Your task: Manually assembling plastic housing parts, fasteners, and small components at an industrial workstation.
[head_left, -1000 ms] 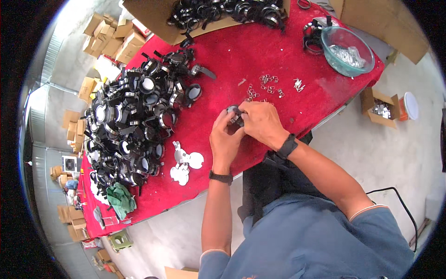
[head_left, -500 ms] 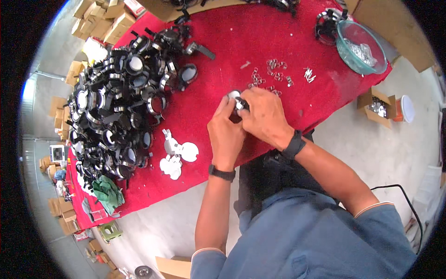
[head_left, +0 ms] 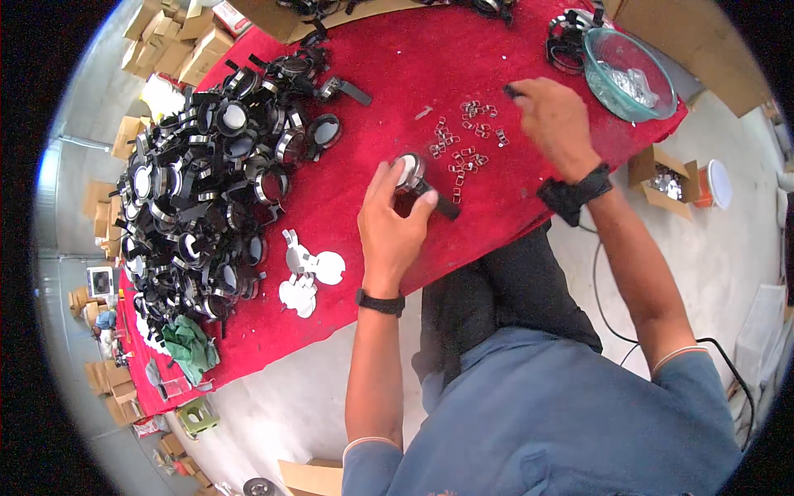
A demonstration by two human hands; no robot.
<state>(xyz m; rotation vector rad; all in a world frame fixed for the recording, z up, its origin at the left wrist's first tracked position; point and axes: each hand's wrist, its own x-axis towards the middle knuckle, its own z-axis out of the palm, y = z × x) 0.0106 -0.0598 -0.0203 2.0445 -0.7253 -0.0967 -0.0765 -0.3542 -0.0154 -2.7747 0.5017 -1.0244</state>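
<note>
My left hand (head_left: pixel 390 227) pinches a watch (head_left: pixel 416 172) over the red cloth (head_left: pixel 347 178), near the metal clips (head_left: pixel 460 162); best grip evenly so its strap (head_left: pixel 445 206) can't swing. My right hand (head_left: pixel 556 124) pinches a small dark piece (head_left: pixel 513 90) (too blurry to name).

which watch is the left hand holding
The watch right of the pile, pinched in the left hand, strap sticking out; no hand touches those in the pile.

Crumpled green cloth (head_left: pixel 190 347), green stool (head_left: pixel 198 417), stacked cardboard boxes (head_left: pixel 206 56), bucket (head_left: pixel 719 183)
</note>
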